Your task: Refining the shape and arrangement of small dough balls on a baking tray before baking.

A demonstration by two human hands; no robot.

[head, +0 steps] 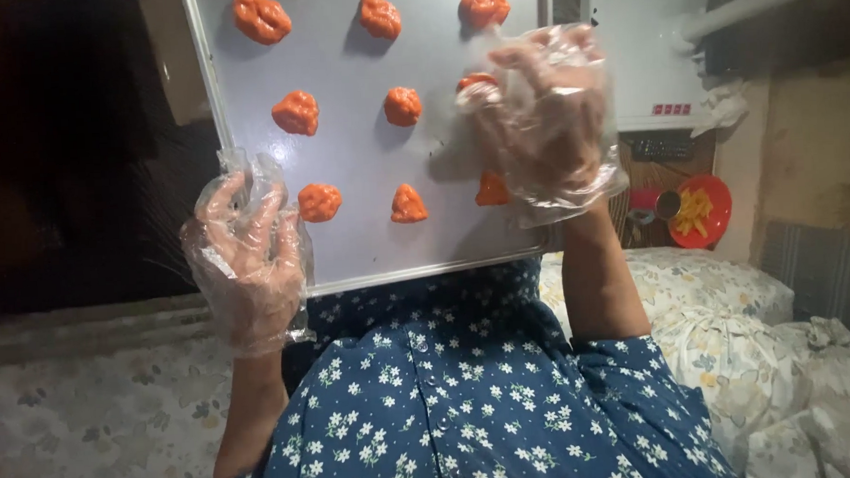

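At the bottom of the frame a blue dress (471, 409) printed with small white flowers fills the near view, soft and creased. Above it, the left hand (246, 261), in a loose, crinkled clear plastic glove, sits at the lower left corner of a flat metal tray (354, 156); its fingers are spread apart and slightly curled, and whether they grip the rim cannot be told. The right hand (546, 119), gloved the same way, is raised over the tray's right side in the upper middle of the frame, fingers bent and a little apart, with one orange lump (476, 80) at its fingertips. The tray is pale grey, smooth and dully shiny, with a thin raised edge. On it lie rows of orange lumps (295, 113), rough, knobbly and glossy, each set apart from the next. At the right, further off, a flowered cloth (714, 293) lies rumpled, and beyond it a round red plate (699, 212) holds yellow strips.
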